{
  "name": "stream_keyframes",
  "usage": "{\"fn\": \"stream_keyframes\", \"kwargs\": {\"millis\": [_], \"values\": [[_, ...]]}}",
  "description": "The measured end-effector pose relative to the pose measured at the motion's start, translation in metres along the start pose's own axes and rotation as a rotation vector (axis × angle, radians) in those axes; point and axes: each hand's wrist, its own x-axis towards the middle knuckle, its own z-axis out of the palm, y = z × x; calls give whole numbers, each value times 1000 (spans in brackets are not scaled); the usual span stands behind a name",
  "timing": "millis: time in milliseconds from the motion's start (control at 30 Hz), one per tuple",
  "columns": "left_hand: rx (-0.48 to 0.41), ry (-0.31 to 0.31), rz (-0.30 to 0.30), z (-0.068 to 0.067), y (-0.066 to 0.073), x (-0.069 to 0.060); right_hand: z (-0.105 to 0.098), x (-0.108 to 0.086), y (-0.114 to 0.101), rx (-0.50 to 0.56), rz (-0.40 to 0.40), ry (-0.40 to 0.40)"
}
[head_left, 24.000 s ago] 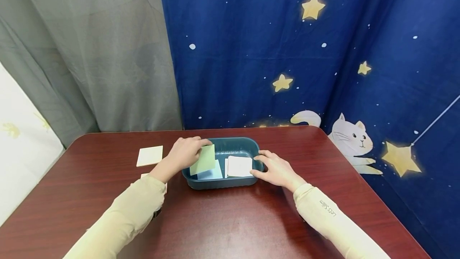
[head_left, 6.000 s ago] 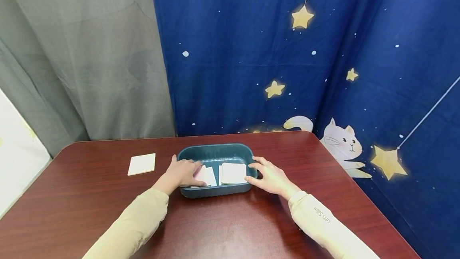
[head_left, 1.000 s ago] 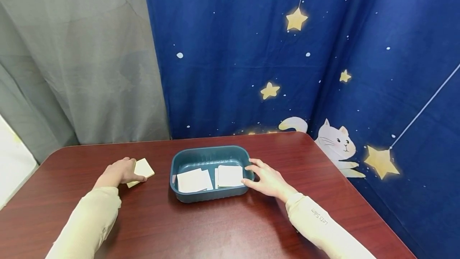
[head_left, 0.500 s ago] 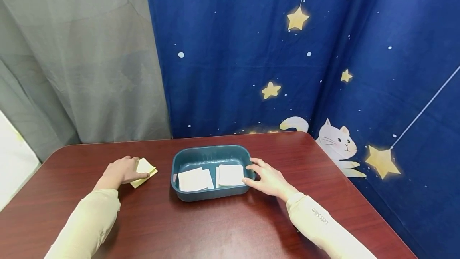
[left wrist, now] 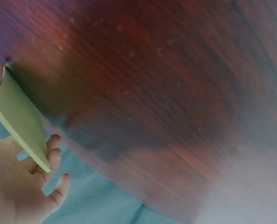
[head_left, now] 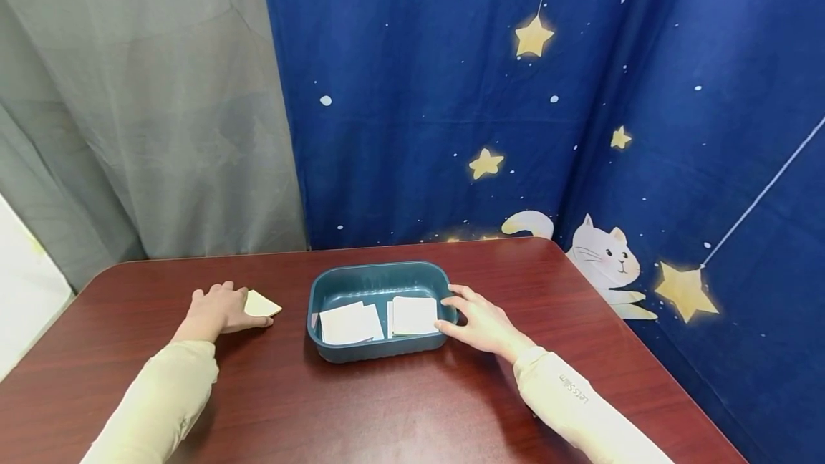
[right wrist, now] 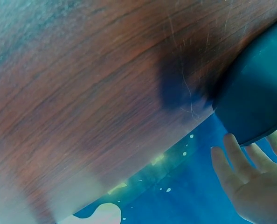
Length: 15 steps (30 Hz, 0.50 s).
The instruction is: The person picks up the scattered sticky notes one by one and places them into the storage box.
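My left hand [head_left: 225, 308] pinches a pale yellow sticky note pad [head_left: 259, 304] by its edges, left of the bin. In the left wrist view the pad [left wrist: 23, 119] tilts between thumb and fingers, near the tabletop. The dark teal bin [head_left: 377, 354] stands mid-table. Inside it lie a left pile of pale note pads [head_left: 344, 326], with a pinkish edge showing, and a right pile of white pads [head_left: 414, 317]. My right hand [head_left: 480, 321] rests at the bin's right end, its fingers touching the rim; the right wrist view shows them fairly straight beside the bin [right wrist: 259, 88].
The glossy reddish-brown table [head_left: 387, 414] has its far edge just behind the bin. A grey curtain [head_left: 174, 127] and a blue star-patterned curtain [head_left: 412, 92] hang behind it.
Earlier my left hand held a green pad over the bin, then worked inside it. It has since moved left to the yellow pad, which now turns in its fingers. My right hand stays at the rim.
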Motion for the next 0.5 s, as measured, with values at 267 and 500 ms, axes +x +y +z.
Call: {"fn": "stream_keyframes", "kwargs": {"millis": [267, 500], "values": [[44, 8, 19, -1, -1, -2, 0, 1, 0, -2, -8, 6], [64, 74, 38, -3, -2, -2, 0, 1, 0, -14, -5, 7]]}}
